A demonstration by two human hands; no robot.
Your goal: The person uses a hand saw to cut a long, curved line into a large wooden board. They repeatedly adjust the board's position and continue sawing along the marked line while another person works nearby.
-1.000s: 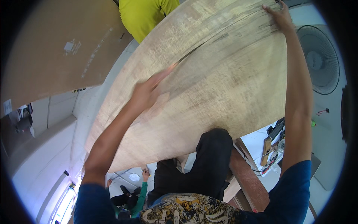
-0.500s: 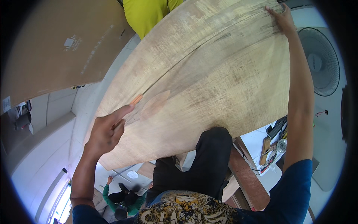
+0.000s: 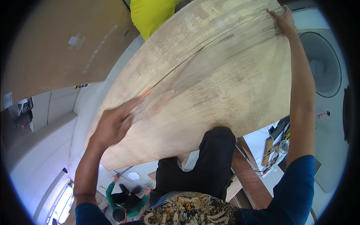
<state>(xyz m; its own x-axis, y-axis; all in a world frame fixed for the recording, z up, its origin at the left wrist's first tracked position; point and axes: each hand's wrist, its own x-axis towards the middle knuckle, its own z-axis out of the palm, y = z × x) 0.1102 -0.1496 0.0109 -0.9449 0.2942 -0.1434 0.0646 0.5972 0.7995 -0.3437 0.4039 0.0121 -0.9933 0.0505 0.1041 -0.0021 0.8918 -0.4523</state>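
Observation:
A large, pale plywood sheet (image 3: 236,75) with a curved edge lies across the middle, resting by my dark-clad knee (image 3: 217,138); a long dark line or crack runs along its grain. My left hand (image 3: 122,118), a little blurred, is closed round a thin orange stick-like tool (image 3: 147,91) whose tip lies on that line at the sheet's left half. At the upper right, my right hand (image 3: 282,20) grips the sheet's edge, thumb on the face.
A large cardboard panel (image 3: 63,45) stands at upper left, beside a person in yellow (image 3: 148,15). A grille fan (image 3: 318,63) is on the right, above cluttered tools (image 3: 277,146) and reddish boards (image 3: 247,176). A co-worker in green sleeves (image 3: 127,202) crouches below.
My left hand slid down-left along the line from the sheet's middle, then shifted slightly back up-right. My right hand stays on the edge. The co-worker below has shifted a little.

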